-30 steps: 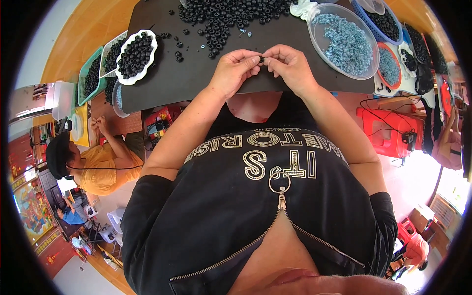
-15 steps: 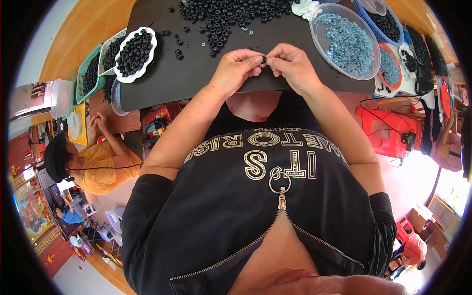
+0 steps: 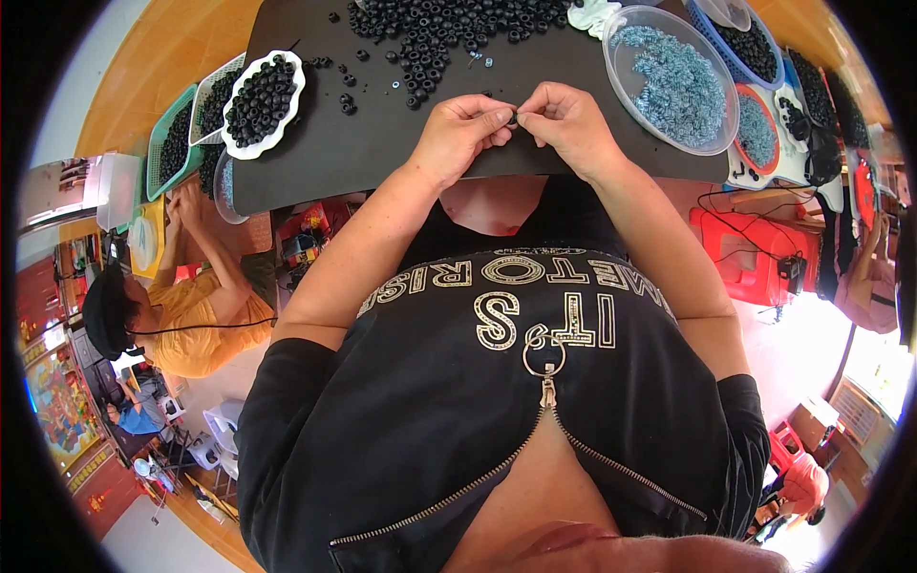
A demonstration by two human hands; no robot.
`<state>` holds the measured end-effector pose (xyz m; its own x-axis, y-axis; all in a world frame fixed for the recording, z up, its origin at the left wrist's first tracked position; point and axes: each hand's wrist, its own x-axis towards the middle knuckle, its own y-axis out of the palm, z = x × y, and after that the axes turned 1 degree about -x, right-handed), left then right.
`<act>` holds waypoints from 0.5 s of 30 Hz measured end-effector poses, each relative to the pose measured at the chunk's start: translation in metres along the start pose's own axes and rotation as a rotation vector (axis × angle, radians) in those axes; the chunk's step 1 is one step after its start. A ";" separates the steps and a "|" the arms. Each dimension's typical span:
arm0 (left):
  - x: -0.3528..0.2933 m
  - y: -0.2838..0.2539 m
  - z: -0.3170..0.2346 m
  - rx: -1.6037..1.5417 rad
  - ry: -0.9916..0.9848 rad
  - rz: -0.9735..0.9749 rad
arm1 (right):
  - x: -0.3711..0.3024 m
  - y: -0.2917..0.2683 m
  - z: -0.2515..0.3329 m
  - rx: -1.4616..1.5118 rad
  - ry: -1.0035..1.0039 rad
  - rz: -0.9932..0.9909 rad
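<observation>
**Close work on a small dark piece**

We hold our left hand and right hand together over the near side of the dark table, thumbs and forefingers of both closed on the small dark piece. It sits between the fingertips, mostly covered, so we cannot tell its exact form. Beyond the hands spreads a pile of black beads; well off to the left of the left hand is a white scalloped dish heaped with black beads; near the right hand, on its outer side, stands a clear tub of pale blue pieces. We judge the step in hand to be fine fingertip handling of this one piece. The next move, as we read it, calls for a steady pinch from one hand while the other adjusts its grip.
</observation>
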<state>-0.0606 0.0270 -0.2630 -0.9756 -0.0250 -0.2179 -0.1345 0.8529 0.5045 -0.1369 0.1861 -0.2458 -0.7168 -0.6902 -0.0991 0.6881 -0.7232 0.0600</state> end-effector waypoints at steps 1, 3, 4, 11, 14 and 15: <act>0.000 0.001 0.000 -0.001 0.000 0.000 | 0.000 0.000 0.001 -0.031 0.007 -0.006; 0.001 0.002 0.001 0.025 -0.004 -0.028 | 0.000 0.001 0.001 -0.079 -0.008 -0.023; 0.001 0.001 0.001 0.024 -0.003 -0.029 | 0.000 0.002 0.001 -0.127 -0.025 -0.040; 0.003 0.003 0.002 0.157 -0.010 -0.055 | -0.001 0.002 0.002 -0.362 -0.088 -0.073; 0.004 0.005 0.001 0.181 -0.005 -0.069 | -0.001 0.003 0.000 -0.407 -0.110 -0.104; 0.004 0.006 0.001 0.198 -0.003 -0.074 | -0.001 0.005 0.002 -0.460 -0.109 -0.127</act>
<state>-0.0650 0.0330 -0.2614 -0.9639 -0.0904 -0.2506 -0.1690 0.9348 0.3125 -0.1328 0.1836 -0.2438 -0.7892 -0.6134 0.0287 0.5553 -0.7329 -0.3931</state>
